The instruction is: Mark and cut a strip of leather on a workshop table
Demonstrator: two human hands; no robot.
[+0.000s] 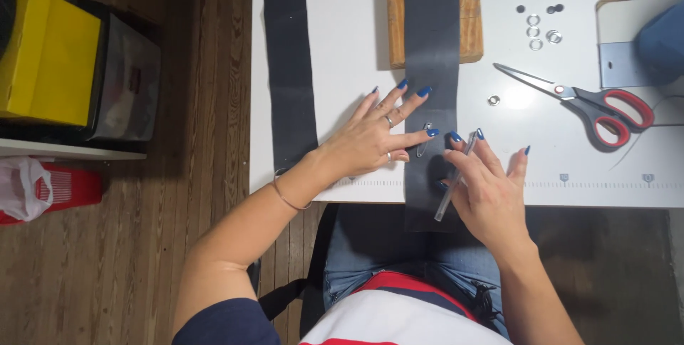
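Two dark fabric strips lie on your white surface (342, 32): a long strip (288, 67) at the left edge and a shorter strip (431, 81) running from the wooden block (467, 10) down over the near edge. Your left hand (374, 138) lies flat with fingers spread apart, pressing the shorter strip beside a safety pin (424, 140). Just right of it, your right hand (488, 188) has its grip closed on a clear pen (456, 178), tip angled toward the fabric. Farther right lie a lone metal eyelet (494, 100), scattered eyelets (541, 28) and red-handled scissors (591, 103).
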